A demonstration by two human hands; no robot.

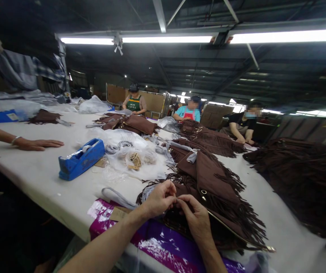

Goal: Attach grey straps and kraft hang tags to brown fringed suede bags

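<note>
Fingertips of my left hand (161, 198) and my right hand (194, 216) meet in a pinch over the near edge of the table. Whatever they hold between them is too small to make out. Right under and behind them lies a dark brown fringed bag (214, 174) with a zipper and a metal eyelet. Below my hands a shiny purple and magenta plastic sheet (163, 242) covers the table edge. A brown cardboard tag (119, 214) lies on it by my left forearm, and a grey wrapped strap (119, 197) is just beyond.
A blue tape dispenser (82, 158) stands left of centre, beside clear plastic bags (148, 163) with tags and string. More brown fringed bags (302, 178) are heaped at right. Another person's hand (36, 144) rests flat at left. Three people work across the table (38, 163).
</note>
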